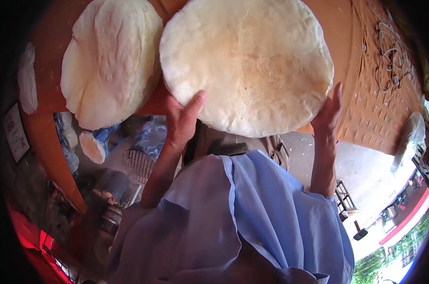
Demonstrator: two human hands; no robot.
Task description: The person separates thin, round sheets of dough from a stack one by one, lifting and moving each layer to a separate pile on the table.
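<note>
A large round pale flatbread (252, 66) with a browned middle fills the upper centre. My left hand (182, 116) grips its lower left edge, thumb on top and the other fingers hidden beneath. At the lower right edge, my right hand (329, 110) holds the bread from the side, its fingers partly hidden behind the rim. To the left of it, a pile of similar flatbreads (111, 61) lies on the orange-brown table covering (351, 52). How many pieces my hands hold cannot be made out.
Tangled pale cable (392, 61) lies at the table's right side. A clear plastic bag (409, 137) hangs at the right edge, and another pale bag (28, 78) is at the far left. Below the table's left part are blue-wrapped bundles (150, 139) and a framed sheet (17, 132).
</note>
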